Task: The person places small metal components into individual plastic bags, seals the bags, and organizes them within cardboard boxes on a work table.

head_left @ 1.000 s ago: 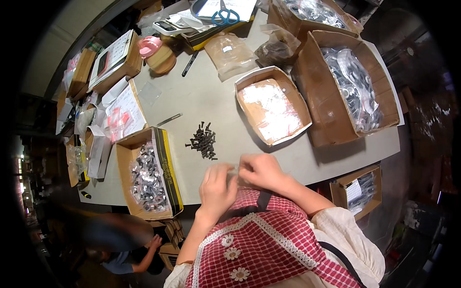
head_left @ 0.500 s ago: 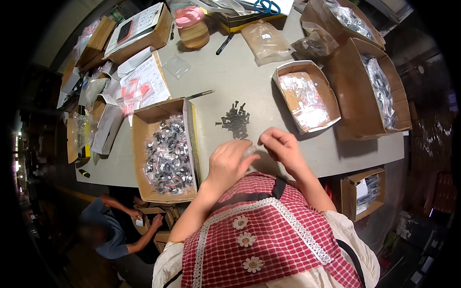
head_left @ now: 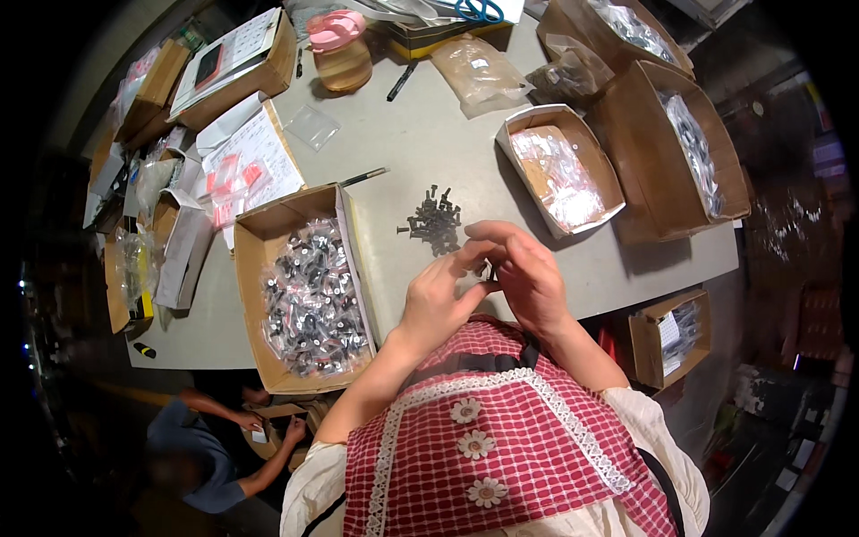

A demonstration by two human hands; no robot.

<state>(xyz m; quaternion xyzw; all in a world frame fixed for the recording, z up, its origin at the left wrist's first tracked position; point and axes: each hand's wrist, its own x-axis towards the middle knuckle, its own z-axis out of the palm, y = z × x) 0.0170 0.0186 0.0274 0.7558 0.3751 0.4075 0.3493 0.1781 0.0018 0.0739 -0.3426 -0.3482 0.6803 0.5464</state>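
Observation:
My left hand [head_left: 434,302] and my right hand [head_left: 533,277] meet just above the table's near edge. Between the fingers of my left hand is a small clear plastic bag, now mostly hidden. The curled fingers of my right hand reach over the left fingertips, and a small dark bit [head_left: 486,271] shows in the gap; what the right fingers hold cannot be made out. Right beyond the hands lies a loose pile of dark screws [head_left: 436,219]. To the left stands a cardboard box [head_left: 248,309] full of small clear bags with dark and light parts inside.
At the right, a smaller carton [head_left: 512,143] holds flat clear bags, beside a large cardboard box [head_left: 640,179]. Further off are a pen [head_left: 401,82], a pink-lidded jug [head_left: 340,58] and papers [head_left: 259,148]. Another person [head_left: 201,452] works at a box, lower left.
My right hand has moved left and closed over the left fingertips; the clear bag seen there before is now mostly covered. The whole view has shifted slightly.

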